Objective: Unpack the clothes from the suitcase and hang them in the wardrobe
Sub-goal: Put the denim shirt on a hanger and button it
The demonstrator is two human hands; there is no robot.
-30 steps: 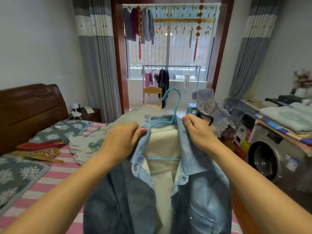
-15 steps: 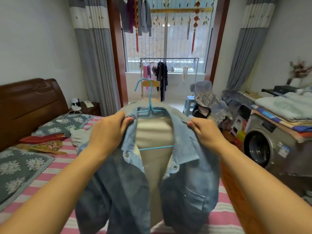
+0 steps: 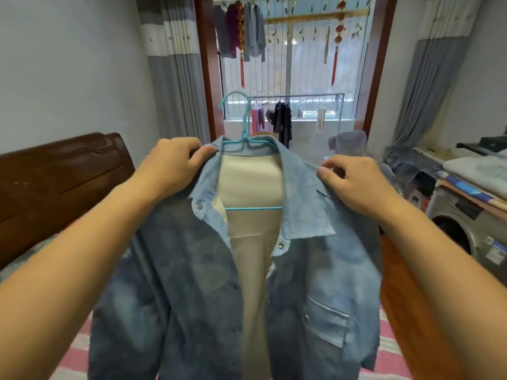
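A blue denim shirt (image 3: 323,270) with a cream lining hangs open on a turquoise hanger (image 3: 241,124), held up in front of me above the bed. My left hand (image 3: 170,163) grips the shirt's left shoulder beside the collar. My right hand (image 3: 354,182) pinches the right shoulder seam. The hanger's hook stands upright above the collar, its crossbar showing inside the open front. No suitcase or wardrobe is in view.
A bed with a pink striped sheet (image 3: 76,349) and dark wooden headboard (image 3: 55,176) lies at left. A washing machine (image 3: 463,229) under folded textiles stands at right. Behind, a balcony doorway holds a drying rack (image 3: 296,111) with clothes, flanked by grey curtains.
Both hands have lifted the shirt higher and slid apart from the collar toward the shoulders. The hanger has settled upright inside the shirt.
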